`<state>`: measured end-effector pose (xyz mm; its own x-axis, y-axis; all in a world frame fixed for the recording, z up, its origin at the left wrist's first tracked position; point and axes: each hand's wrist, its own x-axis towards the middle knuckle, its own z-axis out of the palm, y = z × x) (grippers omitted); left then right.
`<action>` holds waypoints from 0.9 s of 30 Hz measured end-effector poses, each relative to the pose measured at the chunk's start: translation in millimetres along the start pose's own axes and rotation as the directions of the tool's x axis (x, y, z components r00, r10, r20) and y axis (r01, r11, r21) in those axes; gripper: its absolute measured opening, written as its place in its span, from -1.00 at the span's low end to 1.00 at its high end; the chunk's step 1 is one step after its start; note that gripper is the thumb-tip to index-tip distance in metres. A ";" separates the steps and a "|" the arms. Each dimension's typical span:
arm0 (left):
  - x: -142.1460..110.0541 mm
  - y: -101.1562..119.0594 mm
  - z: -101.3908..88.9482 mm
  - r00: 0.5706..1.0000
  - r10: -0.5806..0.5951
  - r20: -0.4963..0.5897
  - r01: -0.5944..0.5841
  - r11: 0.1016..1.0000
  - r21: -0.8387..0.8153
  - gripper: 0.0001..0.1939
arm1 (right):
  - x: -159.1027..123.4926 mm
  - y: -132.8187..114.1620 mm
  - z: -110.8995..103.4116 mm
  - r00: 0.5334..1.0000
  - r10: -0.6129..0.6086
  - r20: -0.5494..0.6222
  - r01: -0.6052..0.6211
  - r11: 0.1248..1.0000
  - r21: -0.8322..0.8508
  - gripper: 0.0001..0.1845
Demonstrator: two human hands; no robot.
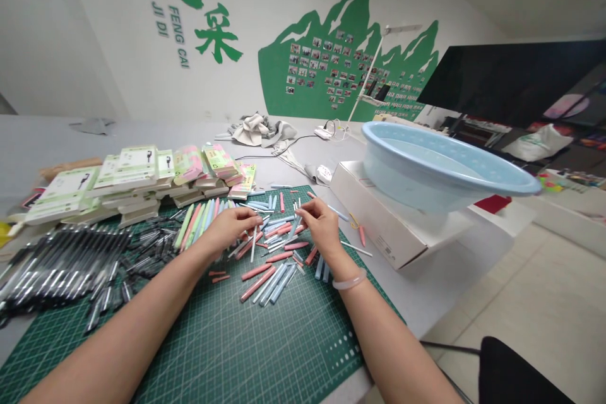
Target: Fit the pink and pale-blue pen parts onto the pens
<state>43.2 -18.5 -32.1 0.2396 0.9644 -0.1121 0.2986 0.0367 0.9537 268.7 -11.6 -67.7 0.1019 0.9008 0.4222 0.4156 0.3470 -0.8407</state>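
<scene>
My left hand [231,227] is closed in a pinch on a thin white pen refill [253,246], which points down toward the mat. Just to the right, my right hand [322,225] pinches a light-blue pen barrel [294,227]; its fingertips partly cover it. Below and between both hands lie loose pink pen parts [257,284] and blue pen parts [284,284] on the green cutting mat [213,347]. Beside my left hand is a row of green, pink and blue pens [199,224], partly hidden by the wrist.
Many black-and-clear pens [71,259] lie at the left. Behind them are stacked small boxes [127,170]. A large blue basin [445,170] rests on a white carton [379,221] at right. Cloths [260,131] and a power strip [324,132] lie at the back.
</scene>
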 end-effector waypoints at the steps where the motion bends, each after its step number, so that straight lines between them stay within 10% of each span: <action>1: 0.0 0.0 0.0 1.000 -0.001 0.000 0.001 1.000 -0.002 -0.65 | 0.3 0.9 0.5 1.000 0.000 0.000 0.000 1.000 -0.014 -0.74; 11: -0.3 0.7 2.5 1.000 -0.006 0.026 0.005 1.000 0.014 -0.64 | 4.9 25.9 -0.5 0.970 0.238 0.053 -0.220 0.948 -0.228 -0.86; 16: 1.1 -2.8 2.8 0.999 0.019 0.030 -0.019 1.000 0.010 -0.67 | -9.4 7.3 -17.8 0.992 -0.041 0.123 0.088 0.910 -0.406 -0.87; 18: 1.9 -4.3 2.9 0.999 0.036 0.027 -0.036 0.999 0.012 -0.68 | -21.0 -7.8 -25.5 0.935 -0.148 0.324 0.271 0.885 -0.378 -0.87; 23: 2.8 -6.5 3.9 0.997 0.073 0.035 -0.073 0.997 0.004 -0.69 | -57.3 -36.2 -32.5 0.596 -0.284 0.751 0.567 0.811 -0.144 -0.85; 27: 4.1 -10.3 4.5 0.994 0.097 0.042 -0.098 0.995 0.015 -0.70 | -72.9 -42.3 -29.9 0.572 -0.281 0.770 0.605 0.779 -0.165 -0.80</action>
<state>45.3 -16.0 -43.7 0.3057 0.9517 -0.0303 0.2874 -0.0619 0.9558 270.7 -99.8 -52.8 -0.7546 0.6192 0.2171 0.5346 0.7720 -0.3437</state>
